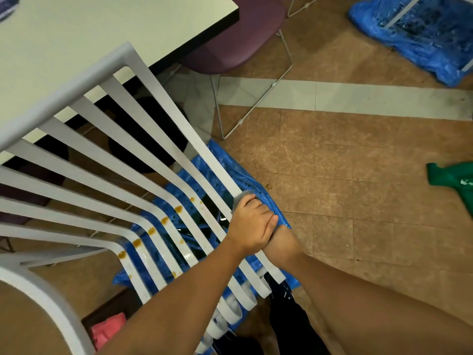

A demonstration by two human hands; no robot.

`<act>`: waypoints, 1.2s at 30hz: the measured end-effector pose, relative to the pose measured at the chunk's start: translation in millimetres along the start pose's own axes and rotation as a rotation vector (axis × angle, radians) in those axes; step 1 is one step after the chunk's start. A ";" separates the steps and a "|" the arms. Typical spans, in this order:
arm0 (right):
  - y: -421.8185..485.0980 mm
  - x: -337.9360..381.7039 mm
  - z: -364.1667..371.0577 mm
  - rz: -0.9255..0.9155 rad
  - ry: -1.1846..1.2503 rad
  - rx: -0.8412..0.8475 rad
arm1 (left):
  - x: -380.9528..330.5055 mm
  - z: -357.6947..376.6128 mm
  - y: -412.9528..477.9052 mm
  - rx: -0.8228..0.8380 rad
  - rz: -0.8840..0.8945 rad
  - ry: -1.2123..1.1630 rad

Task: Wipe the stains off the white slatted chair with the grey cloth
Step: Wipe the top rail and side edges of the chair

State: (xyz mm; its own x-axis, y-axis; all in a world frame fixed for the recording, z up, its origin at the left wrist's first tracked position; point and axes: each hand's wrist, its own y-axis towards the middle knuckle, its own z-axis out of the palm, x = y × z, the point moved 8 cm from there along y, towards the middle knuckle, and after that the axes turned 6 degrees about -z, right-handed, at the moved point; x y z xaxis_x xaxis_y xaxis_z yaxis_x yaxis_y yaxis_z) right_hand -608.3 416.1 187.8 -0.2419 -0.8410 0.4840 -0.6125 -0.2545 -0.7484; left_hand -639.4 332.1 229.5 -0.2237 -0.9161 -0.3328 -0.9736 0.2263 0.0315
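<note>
The white slatted chair's (181, 121) slats are running from upper left to lower right. The left hand (252, 224) is clutching the crumpled grey cloth (242, 198) against the rightmost slat, overlapping the right hand (284, 239), whose grip cannot be told.

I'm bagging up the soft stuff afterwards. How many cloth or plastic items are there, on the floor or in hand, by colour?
Blue plastic sheets: 2
Green bag or cloth: 1
Pink item: 1
Grey cloth: 1
Total: 5
</note>
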 end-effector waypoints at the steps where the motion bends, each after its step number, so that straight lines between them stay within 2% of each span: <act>1: 1.1 -2.1 2.5 0.007 0.033 0.012 | 3.0 -0.6 1.4 0.004 0.043 0.021; 2: 1.0 -4.2 1.1 0.024 0.109 -0.020 | 8.1 -2.5 3.2 0.010 0.086 0.044; 4: 1.4 -9.2 -6.4 0.061 0.104 -0.107 | 28.3 -10.7 13.6 0.002 0.106 0.085; 7: 0.8 -13.2 -4.2 0.088 0.137 -0.071 | 76.1 -34.8 44.1 -0.050 -0.022 0.210; 10: 0.8 -11.5 -4.6 0.081 0.130 -0.055 | 112.5 -54.5 67.8 -0.024 -0.132 0.391; 14: -1.1 -11.3 -3.3 0.090 0.128 -0.051 | 103.5 -47.7 65.5 0.083 -0.198 0.417; 22: -2.3 -8.1 -7.7 0.085 0.114 -0.075 | 41.2 -16.2 36.1 0.201 -0.055 0.379; 26: -4.3 -5.9 -9.2 0.086 0.105 -0.078 | 21.2 -10.5 20.4 0.222 0.132 0.291; 29: -3.6 -6.1 -8.0 0.080 0.118 -0.062 | 63.4 -28.3 41.3 0.219 0.139 0.352; 32: -3.0 -6.2 -9.0 0.071 0.107 -0.052 | 125.8 -76.1 80.2 0.129 0.060 0.560; 36: -4.7 -6.3 -9.1 0.064 0.109 -0.053 | 172.1 -141.1 110.4 0.049 0.058 0.747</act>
State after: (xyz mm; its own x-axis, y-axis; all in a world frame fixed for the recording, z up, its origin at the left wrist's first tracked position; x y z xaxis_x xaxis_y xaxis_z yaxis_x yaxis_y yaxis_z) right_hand -610.7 427.0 192.3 -0.3601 -0.7970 0.4849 -0.6316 -0.1743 -0.7555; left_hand -791.9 152.7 308.7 -0.2633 -0.8791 0.3973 -0.9600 0.2793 -0.0183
